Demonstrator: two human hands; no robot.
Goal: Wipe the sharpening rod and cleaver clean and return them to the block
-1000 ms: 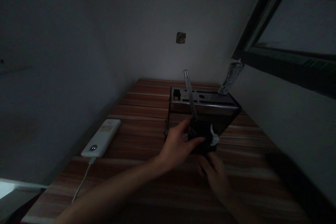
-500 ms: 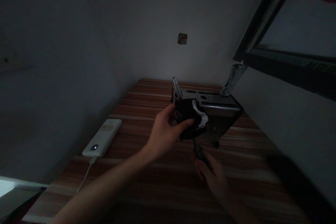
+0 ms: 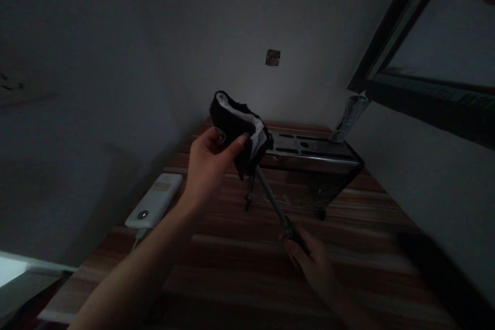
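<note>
My left hand [image 3: 211, 162] pinches a black cloth piece [image 3: 232, 121] between thumb and fingers. It has a white lining along its open edge and a round pale emblem on the side; its exact kind I cannot make out. My right hand [image 3: 309, 255] is wrapped round the dark handle of a grey metal rod [image 3: 270, 197]. The rod slants up and left to the cloth's lower edge. Its upper end is hidden, inside the cloth or behind it, I cannot tell which. Behind them stands a metal rack [image 3: 317, 150] with a slotted top.
Both arms reach over a striped wooden table [image 3: 216, 252]. A white power bank [image 3: 154, 201] with a cable lies at the left. A plastic-wrapped object [image 3: 348, 119] leans at the rack's right end. Walls close in behind and on the left, and a dark frame [image 3: 425, 100] juts in at right.
My left hand has moved left and up with the black cloth, turning it so more white lining shows. The rod's silver tip, seen above the cloth before, is now hidden; more of its lower shaft shows.
</note>
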